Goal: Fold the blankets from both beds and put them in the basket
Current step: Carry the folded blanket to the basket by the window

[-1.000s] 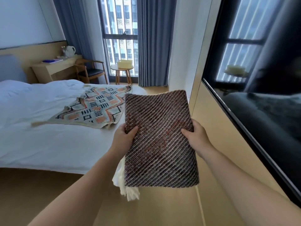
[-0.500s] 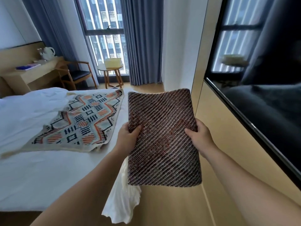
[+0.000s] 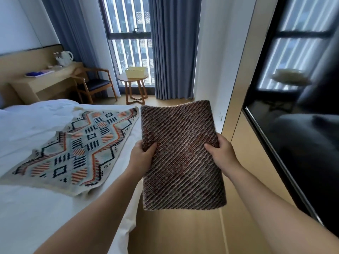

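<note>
Two hands hold one folded brown blanket in the air, beside the bed and above the wooden floor. The left hand grips its left edge, thumb on top; the right hand grips its right edge the same way. One patterned blanket lies unfolded on the bed. One pale basket stands on one small round table near the window.

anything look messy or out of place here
Only the patterned blanket: it lies unfolded and askew across the white bed. The brown blanket is neatly folded between both hands.
</note>
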A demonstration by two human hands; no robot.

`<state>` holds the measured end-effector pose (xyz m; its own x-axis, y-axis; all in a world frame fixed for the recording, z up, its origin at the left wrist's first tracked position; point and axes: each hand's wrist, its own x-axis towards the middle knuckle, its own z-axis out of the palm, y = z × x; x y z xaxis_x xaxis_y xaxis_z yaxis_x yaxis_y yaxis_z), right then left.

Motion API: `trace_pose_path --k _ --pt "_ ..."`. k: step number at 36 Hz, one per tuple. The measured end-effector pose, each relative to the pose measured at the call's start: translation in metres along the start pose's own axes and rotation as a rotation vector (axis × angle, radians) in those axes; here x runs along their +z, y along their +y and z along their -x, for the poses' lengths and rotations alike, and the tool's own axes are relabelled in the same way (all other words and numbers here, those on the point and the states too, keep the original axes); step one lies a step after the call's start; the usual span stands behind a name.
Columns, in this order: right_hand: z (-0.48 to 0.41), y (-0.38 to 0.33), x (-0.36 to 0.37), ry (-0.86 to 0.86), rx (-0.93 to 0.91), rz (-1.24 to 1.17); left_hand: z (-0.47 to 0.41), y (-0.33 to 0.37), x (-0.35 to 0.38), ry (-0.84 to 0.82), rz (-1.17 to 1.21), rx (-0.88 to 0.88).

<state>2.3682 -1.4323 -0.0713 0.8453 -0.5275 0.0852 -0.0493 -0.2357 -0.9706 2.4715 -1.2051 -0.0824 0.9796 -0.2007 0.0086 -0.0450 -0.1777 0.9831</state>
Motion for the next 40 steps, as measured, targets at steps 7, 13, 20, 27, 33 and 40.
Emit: trace_pose_path --k 7,13,20,27,33,40 --pt "-0.074 0.010 0.000 -0.017 0.027 -0.050 -0.068 0.001 0.027 -0.003 0.031 -0.016" --pt "-0.150 0.020 0.019 -0.005 0.029 -0.039 -0.146 -0.008 0.039 -0.017 0.059 -0.018" --pt "-0.258 0.025 0.064 0.003 0.035 -0.060 -0.264 -0.021 0.041 -0.034 0.095 -0.021" --pt "-0.353 0.021 0.100 0.028 0.030 -0.037 -0.381 -0.018 0.038 -0.070 0.074 -0.028" --pt "-0.424 0.022 0.111 0.063 0.035 -0.015 -0.459 -0.012 0.056 -0.096 0.073 -0.040" --pt "-0.511 0.044 0.101 0.078 0.051 -0.025 -0.534 -0.003 0.100 -0.116 0.068 -0.052"
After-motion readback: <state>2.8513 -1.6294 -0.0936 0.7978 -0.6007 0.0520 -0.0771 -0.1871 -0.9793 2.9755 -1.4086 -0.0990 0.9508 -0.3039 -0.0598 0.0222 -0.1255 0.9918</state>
